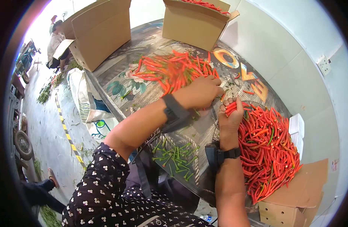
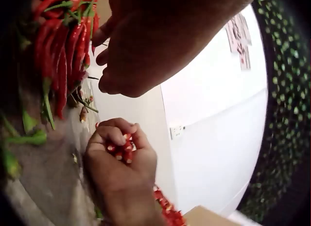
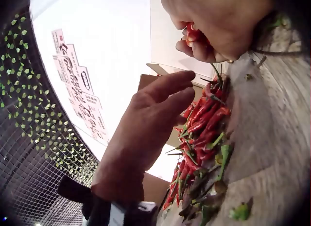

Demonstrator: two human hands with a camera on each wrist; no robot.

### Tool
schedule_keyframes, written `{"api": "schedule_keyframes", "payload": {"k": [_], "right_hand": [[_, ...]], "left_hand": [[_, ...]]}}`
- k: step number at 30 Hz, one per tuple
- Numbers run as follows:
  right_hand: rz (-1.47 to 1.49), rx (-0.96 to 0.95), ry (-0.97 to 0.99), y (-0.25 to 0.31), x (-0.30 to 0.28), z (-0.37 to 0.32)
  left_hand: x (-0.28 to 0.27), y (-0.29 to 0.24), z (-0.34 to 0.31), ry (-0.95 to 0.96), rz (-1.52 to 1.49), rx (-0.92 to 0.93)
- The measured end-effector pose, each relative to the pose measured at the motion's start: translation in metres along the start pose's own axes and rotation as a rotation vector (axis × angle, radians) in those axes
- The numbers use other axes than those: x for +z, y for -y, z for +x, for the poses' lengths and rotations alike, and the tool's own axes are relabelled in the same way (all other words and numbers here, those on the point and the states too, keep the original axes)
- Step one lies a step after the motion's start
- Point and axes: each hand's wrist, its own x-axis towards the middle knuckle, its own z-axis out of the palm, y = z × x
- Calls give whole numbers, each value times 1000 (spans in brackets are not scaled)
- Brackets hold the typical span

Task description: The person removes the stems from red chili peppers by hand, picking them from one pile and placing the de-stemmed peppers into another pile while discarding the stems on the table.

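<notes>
My right hand (image 1: 231,120) grips a small bunch of red chilies (image 2: 127,149), their pale stemless ends showing between the fingers. Close beside it, my left hand (image 1: 202,90) reaches across at the near edge of a pile of red chilies (image 1: 158,72). In the right wrist view, the left hand's fingers (image 3: 167,85) are loosely bent, with nothing seen between them. Green stems show on the chilies of that pile (image 3: 206,119). Under my right wrist and to its right lies a large heap of mostly stemless red chilies (image 1: 268,151).
Green stems (image 1: 177,157) lie scattered at the table's near edge. Two cardboard boxes (image 1: 102,34) stand at the back, the right one (image 1: 194,28) topped with chilies. Another box (image 1: 295,189) sits at the lower right, near white trays (image 1: 296,130). A white sack (image 1: 81,90) is left of the table.
</notes>
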Motion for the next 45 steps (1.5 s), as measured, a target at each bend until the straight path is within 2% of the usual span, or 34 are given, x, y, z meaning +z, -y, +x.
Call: {"api": "schedule_keyframes", "payload": {"k": [4,8,10,11,13,17,19,24,29,31,33,35,37,39,41,43,44,45], "right_hand": [[-20,-37,-27,2,-3,2],[-57,-82,-28,1,-7,2],[-270,-201,97,-3,-10,3],[-265,-200,99,-4,-9,4],[-213,-81,8,-2,-6,5],[-305,-32,19,-2,-1,2],[-368,-53,84,-5,-5,7],[-506,6,114,-9,3,2],[-758,9,76,-15,16,-7],[-664,-35,89,-16,12,-5],[-637,-71,51,-10,17,-6],[-607,-111,16,-4,16,-6],[-906,-321,45,6,4,1],[-854,-328,-12,18,1,3],[-801,-331,-65,33,2,3],[-922,-384,-77,52,4,-2],[-1069,-412,-151,64,1,-1],[-1073,-415,-162,79,-7,3]], "left_hand": [[23,12,4,88,67,52],[11,19,-10,166,-9,-46],[-3,18,-17,219,-31,-90],[-10,15,-20,201,-74,-123],[-13,12,-23,182,-118,-151],[-3,15,-22,150,-114,-186],[-3,16,-22,151,-146,-189],[-16,16,-24,-39,-593,-371],[-9,15,-26,-56,-635,-318],[-10,13,-26,-31,-679,-303],[-14,14,-25,-25,-795,-433],[-3,22,-25,-78,-855,-442],[-5,21,-24,-128,-918,-443],[-17,15,-21,-261,-836,-458],[-20,17,-20,-303,-856,-487],[-21,21,-20,-337,-878,-520],[-21,23,-20,-361,-864,-525],[-21,25,-20,-383,-854,-530]]}}
